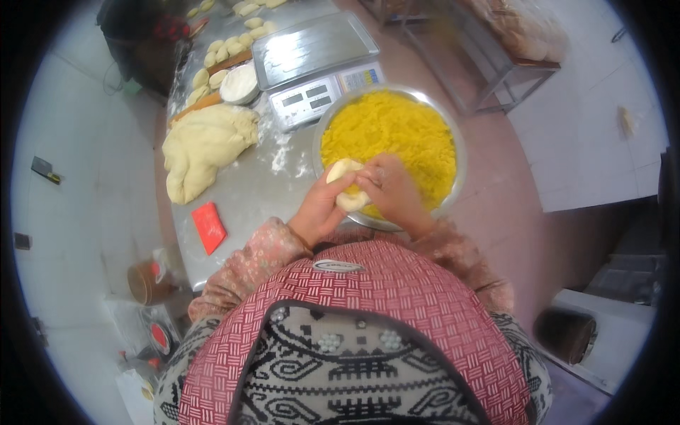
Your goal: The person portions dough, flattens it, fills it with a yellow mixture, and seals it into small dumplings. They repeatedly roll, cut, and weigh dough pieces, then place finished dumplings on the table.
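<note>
Over the near rim of a wide metal bowl [461, 159], both my hands are on a small piece of pale dough [351, 202] folded around yellow filling. My left hand [316, 210] cups the dough from the left, its thumb across the opening. On the other side, the fingertips of my right hand [394, 186] pinch the dough's edge near that thumb. Yellow mashed filling [390, 125] heaps up inside the bowl. To the left on the metal table lies a large lump of dough [204, 146], and nearer to me a red dough scraper [209, 227].
Behind the bowl stands a digital scale [316, 50] with a metal tray. Beside it are a bowl of flour [239, 84], a wooden rolling pin [195, 108] and several dough pieces [228, 47]. A person [141, 42] is at the far left. A metal rack [489, 87] stands at the right.
</note>
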`<state>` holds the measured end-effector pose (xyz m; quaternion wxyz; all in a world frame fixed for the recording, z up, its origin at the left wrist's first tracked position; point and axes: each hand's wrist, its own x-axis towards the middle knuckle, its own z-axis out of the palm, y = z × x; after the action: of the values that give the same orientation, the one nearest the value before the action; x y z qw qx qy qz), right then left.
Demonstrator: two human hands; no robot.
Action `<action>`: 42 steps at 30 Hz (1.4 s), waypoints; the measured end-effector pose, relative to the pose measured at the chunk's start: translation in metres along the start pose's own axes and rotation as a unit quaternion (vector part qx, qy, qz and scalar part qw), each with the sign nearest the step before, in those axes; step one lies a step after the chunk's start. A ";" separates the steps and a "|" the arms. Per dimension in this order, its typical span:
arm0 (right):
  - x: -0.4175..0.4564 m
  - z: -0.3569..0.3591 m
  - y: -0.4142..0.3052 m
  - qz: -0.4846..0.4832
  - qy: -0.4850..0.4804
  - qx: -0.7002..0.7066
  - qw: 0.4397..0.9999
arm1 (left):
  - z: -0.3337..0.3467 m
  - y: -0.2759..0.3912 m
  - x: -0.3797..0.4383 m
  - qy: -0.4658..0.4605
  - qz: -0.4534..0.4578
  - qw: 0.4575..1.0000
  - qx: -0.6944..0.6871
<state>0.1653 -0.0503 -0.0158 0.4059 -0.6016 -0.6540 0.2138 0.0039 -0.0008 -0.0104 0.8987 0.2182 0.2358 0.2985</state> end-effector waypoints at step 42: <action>0.032 0.018 -0.053 -0.002 0.029 0.066 0.997 | -0.052 0.137 0.043 0.239 0.337 0.784 0.463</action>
<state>0.1203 -0.0257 0.0231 0.4636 -0.5786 -0.6274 0.2381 -0.0538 0.1397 0.0088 0.4471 0.5952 0.4645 0.4796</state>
